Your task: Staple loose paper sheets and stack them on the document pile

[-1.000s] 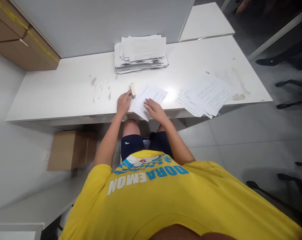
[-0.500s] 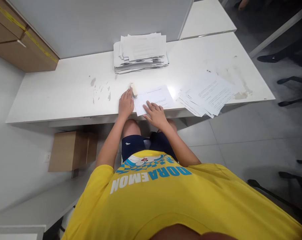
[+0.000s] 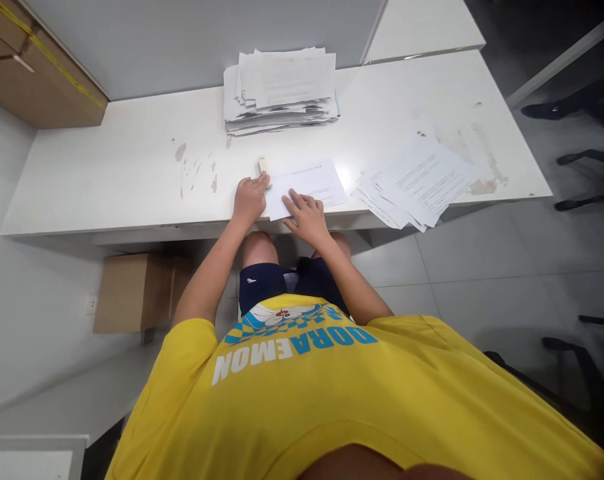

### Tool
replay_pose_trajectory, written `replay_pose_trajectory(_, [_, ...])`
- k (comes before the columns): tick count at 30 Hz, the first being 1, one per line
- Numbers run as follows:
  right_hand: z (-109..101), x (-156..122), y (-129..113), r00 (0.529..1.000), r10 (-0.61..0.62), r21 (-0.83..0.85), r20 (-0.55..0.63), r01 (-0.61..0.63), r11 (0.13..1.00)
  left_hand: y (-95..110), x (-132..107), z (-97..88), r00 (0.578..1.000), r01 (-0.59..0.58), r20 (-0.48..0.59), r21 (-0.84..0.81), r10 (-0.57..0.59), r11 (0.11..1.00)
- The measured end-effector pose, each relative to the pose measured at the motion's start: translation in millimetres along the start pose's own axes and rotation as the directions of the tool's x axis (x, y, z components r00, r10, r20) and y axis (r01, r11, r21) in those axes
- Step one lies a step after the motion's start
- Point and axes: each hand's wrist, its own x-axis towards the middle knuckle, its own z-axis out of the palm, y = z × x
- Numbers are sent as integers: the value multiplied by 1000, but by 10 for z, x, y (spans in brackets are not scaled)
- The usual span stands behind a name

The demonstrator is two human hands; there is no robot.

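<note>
While the left hand covers the near end of the cream block, whether gripping I cannot tell, the right hand lies spread on the white sheet, clasping nothing visible, near the front of the table. Work looks partway: sheet adjoins block, fanned papers at right lie apart. The block's long axis runs near to far, far end leaning left; the sheet's, left to right

A single head-worn camera looks forward and down, over the nearby yellow shirt, towards the white desk.
</note>
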Motion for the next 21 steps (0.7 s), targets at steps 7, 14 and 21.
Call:
replay_pose_trajectory(7, [-5,-2,24,1000,-7,-20,4,7,1000,26,53,-15,995,-92,39,41,90,995])
replay_pose_trajectory(14, [120,-27,89,998,-18,13,-60,18,1000,74,-30,49,996,-51,-72,44,54,998])
replay_pose_trajectory(21, [95,-134,72,993,9,100,-115,3,995,82,-60,25,996,-14,-87,32,17,999])
